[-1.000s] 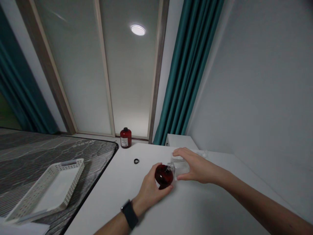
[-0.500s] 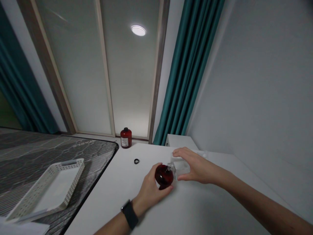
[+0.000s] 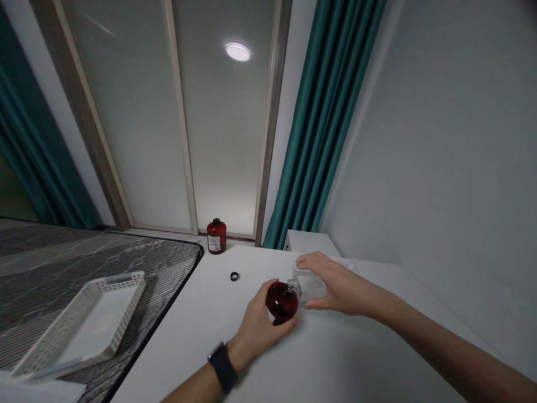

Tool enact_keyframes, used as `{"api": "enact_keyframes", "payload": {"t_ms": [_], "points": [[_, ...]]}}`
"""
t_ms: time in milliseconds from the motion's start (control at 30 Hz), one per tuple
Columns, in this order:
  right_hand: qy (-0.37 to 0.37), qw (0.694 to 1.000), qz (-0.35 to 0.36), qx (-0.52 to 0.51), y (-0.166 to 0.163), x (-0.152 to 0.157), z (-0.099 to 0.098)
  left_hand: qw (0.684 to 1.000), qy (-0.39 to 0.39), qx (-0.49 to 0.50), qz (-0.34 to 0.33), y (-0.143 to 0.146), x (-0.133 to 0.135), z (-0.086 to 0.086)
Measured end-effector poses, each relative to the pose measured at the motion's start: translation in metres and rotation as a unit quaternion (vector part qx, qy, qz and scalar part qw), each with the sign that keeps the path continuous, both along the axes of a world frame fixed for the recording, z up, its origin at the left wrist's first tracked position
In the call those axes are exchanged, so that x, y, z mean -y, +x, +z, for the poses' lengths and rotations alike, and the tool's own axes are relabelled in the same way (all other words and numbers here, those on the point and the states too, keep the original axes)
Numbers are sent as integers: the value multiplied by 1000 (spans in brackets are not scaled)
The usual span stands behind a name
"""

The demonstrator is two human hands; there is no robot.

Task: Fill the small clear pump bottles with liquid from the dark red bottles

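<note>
Fingers and thumb of my left hand [image 3: 260,319] wrap round a dark red glossy bottle [image 3: 282,300] over the white table [image 3: 197,324]. My right hand [image 3: 331,285] grips a clear bottle [image 3: 311,285], tipped on its side. The clear bottle's neck meets the mouth of the red bottle; whether liquid is flowing between them I cannot tell. A small black ring [image 3: 234,276] lies on the table, left of and beyond my left hand. Farther back stands a second red bottle [image 3: 216,237] with a black cap and a white label.
A white perforated basket [image 3: 119,330] rests on the grey patterned surface [image 3: 168,263] to the left, with white paper [image 3: 42,389] at its near end. Behind the table are a white cabinet [image 3: 312,242], a teal curtain [image 3: 323,123] and frosted sliding doors [image 3: 226,140].
</note>
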State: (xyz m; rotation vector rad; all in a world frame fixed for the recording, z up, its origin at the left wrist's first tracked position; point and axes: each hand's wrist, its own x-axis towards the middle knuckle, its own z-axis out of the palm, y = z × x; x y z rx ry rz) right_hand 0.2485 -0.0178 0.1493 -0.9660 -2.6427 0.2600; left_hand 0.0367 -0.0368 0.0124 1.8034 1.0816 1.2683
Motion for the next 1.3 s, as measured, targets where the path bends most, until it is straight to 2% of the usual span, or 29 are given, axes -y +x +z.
{"api": "enact_keyframes", "payload": {"t_ms": [1300], "points": [[37, 999, 33, 10, -4, 2, 6, 1000, 14, 9, 0, -1, 0, -1]]}}
